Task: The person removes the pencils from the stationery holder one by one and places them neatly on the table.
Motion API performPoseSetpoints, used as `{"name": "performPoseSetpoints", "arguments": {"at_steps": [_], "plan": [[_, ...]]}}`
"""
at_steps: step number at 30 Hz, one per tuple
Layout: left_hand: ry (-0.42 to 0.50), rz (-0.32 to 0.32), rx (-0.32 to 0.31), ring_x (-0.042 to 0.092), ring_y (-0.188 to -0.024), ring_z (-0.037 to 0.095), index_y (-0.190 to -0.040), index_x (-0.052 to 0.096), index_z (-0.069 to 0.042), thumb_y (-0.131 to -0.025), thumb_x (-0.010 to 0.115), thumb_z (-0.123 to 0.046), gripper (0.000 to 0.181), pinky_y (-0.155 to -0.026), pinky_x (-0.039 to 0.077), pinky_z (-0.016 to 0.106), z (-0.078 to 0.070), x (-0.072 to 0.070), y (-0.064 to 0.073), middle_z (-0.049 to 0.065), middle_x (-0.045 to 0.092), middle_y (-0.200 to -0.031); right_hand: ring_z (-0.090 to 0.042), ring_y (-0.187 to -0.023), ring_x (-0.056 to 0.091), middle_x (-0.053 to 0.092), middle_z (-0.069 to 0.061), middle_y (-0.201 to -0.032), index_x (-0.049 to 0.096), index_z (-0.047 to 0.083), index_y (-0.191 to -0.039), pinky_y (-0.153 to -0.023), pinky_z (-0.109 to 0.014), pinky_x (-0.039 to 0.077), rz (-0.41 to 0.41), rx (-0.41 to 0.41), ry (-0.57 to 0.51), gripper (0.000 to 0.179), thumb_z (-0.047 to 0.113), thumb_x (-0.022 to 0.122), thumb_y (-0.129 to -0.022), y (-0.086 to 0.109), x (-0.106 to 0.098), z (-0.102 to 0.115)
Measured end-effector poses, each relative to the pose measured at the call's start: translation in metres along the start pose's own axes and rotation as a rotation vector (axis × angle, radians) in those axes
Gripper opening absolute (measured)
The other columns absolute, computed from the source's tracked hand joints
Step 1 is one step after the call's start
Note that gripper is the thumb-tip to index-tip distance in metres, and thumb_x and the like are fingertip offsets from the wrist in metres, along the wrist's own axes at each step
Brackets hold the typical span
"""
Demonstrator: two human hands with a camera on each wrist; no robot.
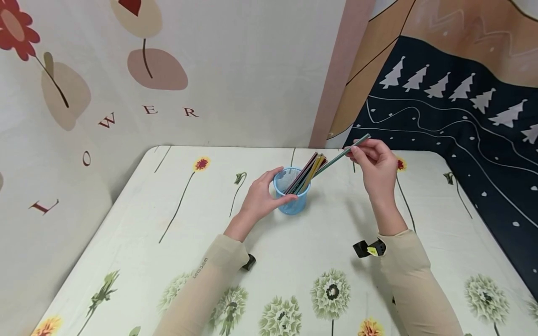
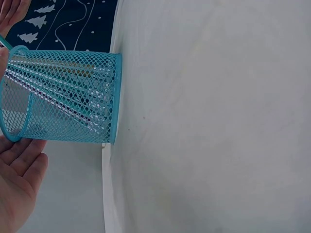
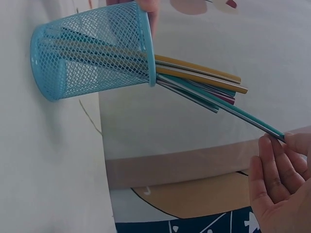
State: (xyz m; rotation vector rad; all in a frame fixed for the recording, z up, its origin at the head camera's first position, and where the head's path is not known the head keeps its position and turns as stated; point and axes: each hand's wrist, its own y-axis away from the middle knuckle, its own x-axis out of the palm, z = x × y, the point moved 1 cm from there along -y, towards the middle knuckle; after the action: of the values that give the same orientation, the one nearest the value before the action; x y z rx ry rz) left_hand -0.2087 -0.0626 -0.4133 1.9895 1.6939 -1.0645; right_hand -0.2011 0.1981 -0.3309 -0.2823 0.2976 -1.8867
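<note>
On the table stands a light blue mesh pencil cup (image 1: 293, 204), holding several striped pencils (image 1: 310, 175) that lean to the right over its rim. My left hand (image 1: 265, 195) holds the cup near its rim, thumb on the near side and fingers on the far left side. The right hand (image 1: 375, 169) pinches the upper end of a green pencil (image 1: 339, 156) between thumb and fingertips. This pencil slants up from the cup; its lower end is among the others in the right wrist view. Yellow pencils (image 3: 209, 75) stick out beside it.
The table (image 1: 201, 261) wears a pale cloth printed with flowers. Behind it hangs a light curtain (image 1: 252, 70) with flower shapes and letters. A dark cloth with white trees (image 1: 420, 121) hangs at the right. A black wrist device (image 1: 370, 248) sits at the right cuff.
</note>
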Motion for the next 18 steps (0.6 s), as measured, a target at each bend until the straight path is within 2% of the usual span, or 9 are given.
{"name": "performPoseSetpoints", "arguments": {"at_steps": [4, 12, 18], "plan": [[-0.003, 0.000, -0.003, 0.054, -0.134, 0.029, -0.148, 0.047, -0.016, -0.076, 0.083, -0.050, 0.087, -0.108, 0.048, 0.049, 0.0000, -0.0001, -0.0001, 0.007, 0.056, -0.146, -0.001, -0.080, 0.073, 0.076, 0.008, -0.090, 0.068, 0.012, -0.101, -0.078, -0.014, 0.057, -0.006, 0.001, 0.009, 0.010, 0.009, 0.070, -0.092, -0.0006, -0.0013, 0.0017], [-0.008, -0.002, 0.003, 0.055, -0.133, 0.028, -0.148, 0.047, -0.016, -0.076, 0.083, -0.051, 0.088, -0.107, 0.049, 0.048, 0.0009, 0.0005, -0.0005, 0.007, 0.056, -0.146, -0.003, -0.078, 0.073, 0.076, 0.008, -0.085, 0.068, 0.007, -0.100, -0.077, -0.016, 0.058, -0.007, -0.023, -0.063, 0.009, 0.004, 0.070, -0.091, -0.0033, -0.0035, 0.0028], [-0.010, -0.003, 0.013, 0.055, -0.133, 0.029, -0.148, 0.047, -0.015, -0.076, 0.083, -0.051, 0.088, -0.107, 0.049, 0.048, 0.0011, 0.0003, -0.0004, 0.008, 0.056, -0.145, -0.002, -0.077, 0.073, 0.076, 0.009, -0.084, 0.068, 0.009, -0.098, -0.076, -0.015, 0.058, -0.012, -0.040, -0.050, 0.008, 0.005, 0.069, -0.092, -0.0052, -0.0052, 0.0046]]}}
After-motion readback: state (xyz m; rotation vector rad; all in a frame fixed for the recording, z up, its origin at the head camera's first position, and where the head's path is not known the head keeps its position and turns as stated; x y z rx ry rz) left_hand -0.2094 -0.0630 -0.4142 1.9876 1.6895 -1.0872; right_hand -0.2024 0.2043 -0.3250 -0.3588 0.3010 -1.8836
